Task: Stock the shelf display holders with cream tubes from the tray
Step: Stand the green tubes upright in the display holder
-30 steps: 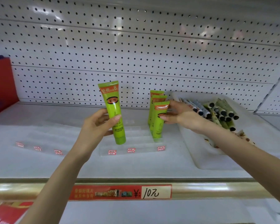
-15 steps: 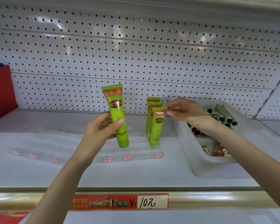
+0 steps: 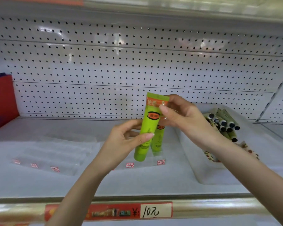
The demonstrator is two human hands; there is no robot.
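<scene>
Two hands, one green tube (image 3: 149, 126), held up in front of the shelf.

The left hand (image 3: 126, 142) grips the tube round its lower half with the cap pointing down, and the right hand (image 3: 181, 116) pinches its flat, orange-banded top end. The tube is in the air, slightly tilted, just above the right holder (image 3: 137, 167), one of two clear holders on the shelf. One standing tube (image 3: 159, 139) shows in that holder right behind it; any others there are hidden. The left holder (image 3: 47, 159) lies well apart and shows three small red labels, while the right one shows two. Further right, the white tray (image 3: 203, 175) holds a jumbled heap of dark-capped tubes (image 3: 224, 124), too tangled to count. One price tag (image 3: 156, 210) sits on the front rail.
</scene>
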